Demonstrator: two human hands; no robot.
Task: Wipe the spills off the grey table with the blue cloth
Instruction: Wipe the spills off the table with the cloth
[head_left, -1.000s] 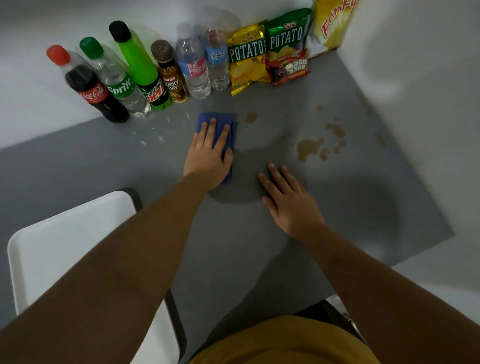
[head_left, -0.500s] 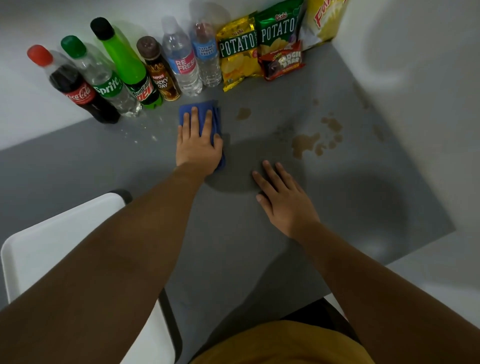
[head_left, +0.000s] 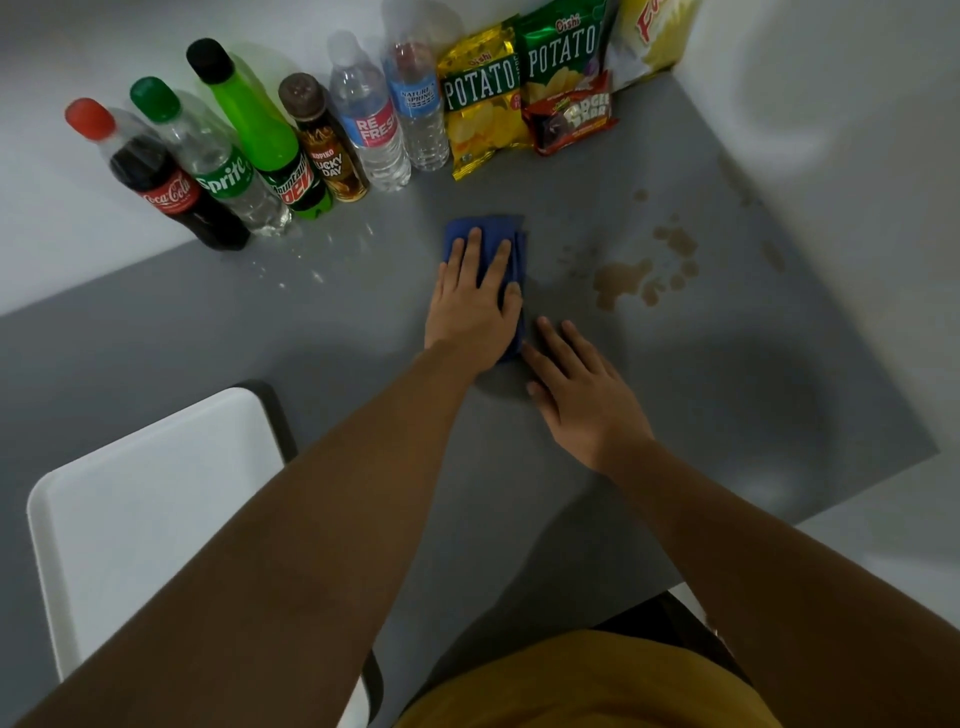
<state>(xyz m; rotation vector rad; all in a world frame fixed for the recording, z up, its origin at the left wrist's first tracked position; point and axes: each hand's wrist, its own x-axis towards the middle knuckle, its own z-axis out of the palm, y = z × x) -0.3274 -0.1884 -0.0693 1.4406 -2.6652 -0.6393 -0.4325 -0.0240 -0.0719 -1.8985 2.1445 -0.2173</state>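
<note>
My left hand lies flat on the folded blue cloth and presses it onto the grey table, so most of the cloth is hidden under the palm. Brown spills sit to the right of the cloth, with smaller brown spots beyond them. Small wet droplets glint to the left, in front of the bottles. My right hand rests flat on the table just right of the cloth's near corner, fingers apart, holding nothing.
A row of bottles stands along the back wall, from a Coca-Cola bottle to two water bottles. Snack bags lean at the back right corner. A white chair is at the near left. The table's right edge meets a white wall.
My left hand has slid the blue cloth to the right, over the small brown spot that lay beside it, and closer to my right hand. The right hand stayed flat.
</note>
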